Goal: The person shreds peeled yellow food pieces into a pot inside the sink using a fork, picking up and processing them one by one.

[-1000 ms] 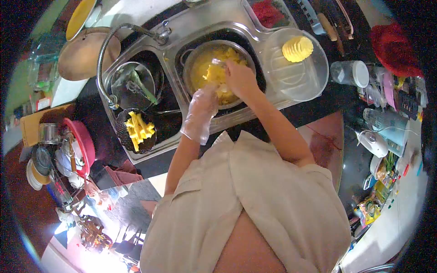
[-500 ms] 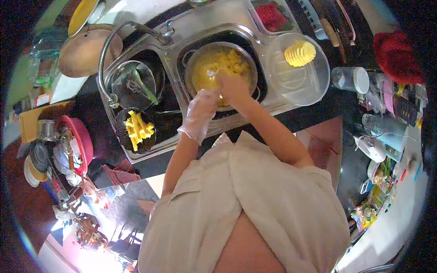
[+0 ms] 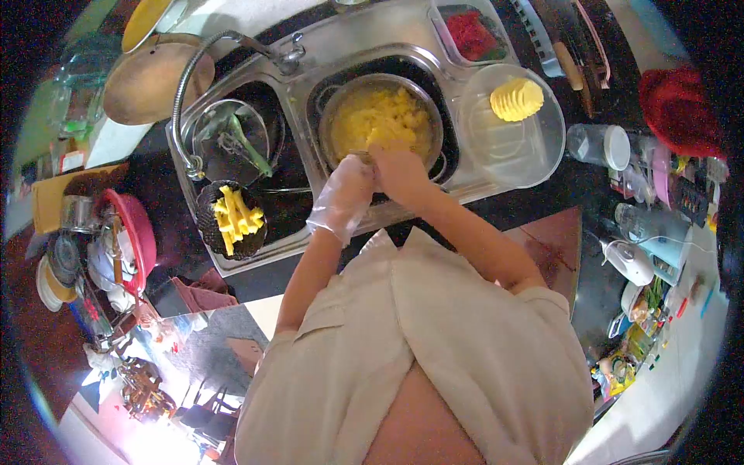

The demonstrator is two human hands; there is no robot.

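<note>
A metal bowl (image 3: 329,116) in the right sink basin holds yellow chunks (image 3: 394,115). At its near rim my left hand (image 3: 348,188), in a clear plastic glove, meets my bare right hand (image 3: 397,172). Both hands have their fingers curled together, and what lies between them is too hidden to make out. A peeled yellow fruit (image 3: 517,100) with spiral grooves sits on a clear round lid or tray (image 3: 496,155) right of the basin. Yellow strips (image 3: 236,220) lie in a dark basket (image 3: 208,203) at the sink's left front corner.
A curved faucet (image 3: 186,101) arches over the left basin, where a clear bowl (image 3: 203,124) holds a green-handled tool. A knife (image 3: 568,67) lies at the back right near a tub of red stuff (image 3: 469,36). A clear jar (image 3: 598,146) stands to the right; a pink basin (image 3: 139,240) is at left.
Both hands have drawn back from over the yellow chunks to the bowl's near rim, uncovering more of the chunks. The view has shifted slightly.
</note>
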